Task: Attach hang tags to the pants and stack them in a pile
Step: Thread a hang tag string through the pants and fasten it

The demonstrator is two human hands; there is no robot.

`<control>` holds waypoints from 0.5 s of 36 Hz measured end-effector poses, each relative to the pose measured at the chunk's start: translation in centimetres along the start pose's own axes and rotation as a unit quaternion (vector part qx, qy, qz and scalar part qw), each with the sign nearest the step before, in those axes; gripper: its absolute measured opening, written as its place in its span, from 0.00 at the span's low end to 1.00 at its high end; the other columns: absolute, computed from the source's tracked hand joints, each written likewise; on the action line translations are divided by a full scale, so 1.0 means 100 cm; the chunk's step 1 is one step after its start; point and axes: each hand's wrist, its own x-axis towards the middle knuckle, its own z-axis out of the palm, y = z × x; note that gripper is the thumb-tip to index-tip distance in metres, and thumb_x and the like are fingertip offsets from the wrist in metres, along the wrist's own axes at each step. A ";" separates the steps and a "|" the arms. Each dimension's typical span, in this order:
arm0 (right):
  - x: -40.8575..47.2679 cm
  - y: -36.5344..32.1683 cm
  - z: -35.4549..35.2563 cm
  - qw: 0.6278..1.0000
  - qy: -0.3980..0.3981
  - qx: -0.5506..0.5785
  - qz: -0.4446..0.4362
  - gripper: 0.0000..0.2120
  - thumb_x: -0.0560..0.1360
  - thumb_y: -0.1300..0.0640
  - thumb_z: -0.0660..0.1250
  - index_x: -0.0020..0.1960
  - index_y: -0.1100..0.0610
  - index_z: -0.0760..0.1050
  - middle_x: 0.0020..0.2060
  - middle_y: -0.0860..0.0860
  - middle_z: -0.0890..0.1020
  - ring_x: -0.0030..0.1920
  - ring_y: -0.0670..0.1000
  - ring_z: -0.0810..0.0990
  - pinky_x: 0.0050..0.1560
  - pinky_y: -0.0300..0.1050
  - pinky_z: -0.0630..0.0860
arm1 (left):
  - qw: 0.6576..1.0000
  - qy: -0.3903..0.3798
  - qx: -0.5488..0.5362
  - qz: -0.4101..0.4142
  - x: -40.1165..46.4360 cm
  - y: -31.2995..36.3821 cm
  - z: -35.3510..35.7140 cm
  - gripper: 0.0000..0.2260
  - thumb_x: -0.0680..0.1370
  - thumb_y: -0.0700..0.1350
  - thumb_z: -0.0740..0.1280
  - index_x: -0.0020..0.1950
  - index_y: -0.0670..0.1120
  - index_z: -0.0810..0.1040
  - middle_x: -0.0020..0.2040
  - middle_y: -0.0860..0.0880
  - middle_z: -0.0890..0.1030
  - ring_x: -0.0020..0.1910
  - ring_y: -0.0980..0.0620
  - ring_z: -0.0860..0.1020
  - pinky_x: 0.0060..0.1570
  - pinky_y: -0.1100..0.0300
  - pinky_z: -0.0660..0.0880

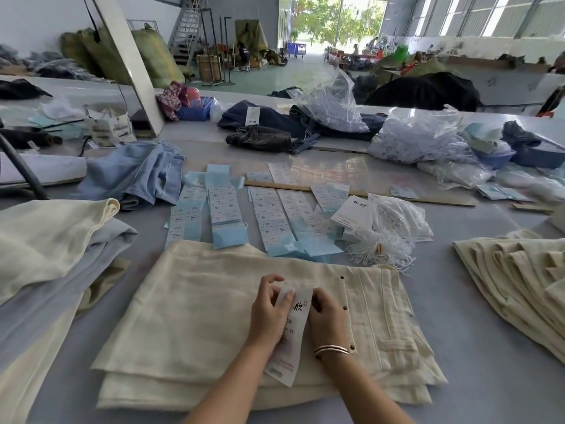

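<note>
Folded cream pants [195, 319] lie stacked on the grey table in front of me, waistband to the right. Over them I hold a long white hang tag [292, 335] with black characters near its top. My left hand [269, 310] pinches the tag's upper left edge, fingers curled. My right hand [328, 316], a bracelet on its wrist, grips the tag's upper right edge; its fingertips are hidden behind the tag. More white hang tags [351, 214] and a bundle of white strings [382, 247] lie beyond the pants.
Strips of blue-and-white sticker labels [226, 209] spread behind the pants. A cream and pale-blue pile [46, 240] sits left, and fanned cream pants [519, 270] right. Light-blue jeans [137, 172], dark jeans [260, 136], plastic bags [419, 139] and blue bins lie further back.
</note>
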 end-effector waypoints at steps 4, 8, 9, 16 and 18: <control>0.002 0.002 0.000 1.000 -0.005 0.011 0.010 0.07 0.72 0.65 0.69 0.42 0.54 0.81 0.35 0.47 0.82 0.38 0.46 0.78 0.40 0.40 0.74 | 0.998 0.001 0.029 0.049 0.000 0.001 0.001 0.08 0.76 0.42 0.70 0.44 0.56 0.79 0.47 0.52 0.80 0.46 0.59 0.79 0.49 0.64 0.76; 0.003 0.007 0.001 1.000 0.003 0.016 0.015 0.10 0.72 0.64 0.69 0.42 0.49 0.81 0.35 0.44 0.83 0.37 0.41 0.79 0.40 0.39 0.75 | 0.996 0.008 0.042 0.073 0.002 0.000 0.002 0.06 0.74 0.39 0.73 0.44 0.50 0.83 0.52 0.47 0.75 0.51 0.57 0.77 0.51 0.75 0.71; 0.003 0.009 0.001 1.000 0.005 0.016 0.014 0.10 0.72 0.64 0.69 0.42 0.49 0.81 0.35 0.44 0.83 0.38 0.41 0.79 0.40 0.40 0.75 | 0.997 0.008 0.038 0.070 0.002 0.000 0.003 0.05 0.73 0.38 0.73 0.44 0.49 0.83 0.53 0.46 0.74 0.52 0.53 0.78 0.53 0.73 0.72; 0.007 0.012 0.001 1.000 -0.019 0.018 0.001 0.10 0.72 0.63 0.70 0.41 0.48 0.82 0.36 0.45 0.84 0.40 0.44 0.81 0.44 0.45 0.77 | 0.998 0.032 0.010 0.048 0.002 0.003 0.001 0.07 0.73 0.37 0.73 0.40 0.49 0.81 0.52 0.47 0.73 0.53 0.46 0.78 0.60 0.52 0.75; 0.009 0.011 0.001 0.996 -0.024 0.080 0.016 0.15 0.73 0.66 0.68 0.43 0.46 0.81 0.37 0.45 0.84 0.39 0.43 0.81 0.43 0.42 0.77 | 0.997 0.039 0.024 0.054 0.001 0.003 0.001 0.06 0.74 0.37 0.72 0.41 0.48 0.80 0.51 0.47 0.75 0.53 0.48 0.78 0.59 0.54 0.74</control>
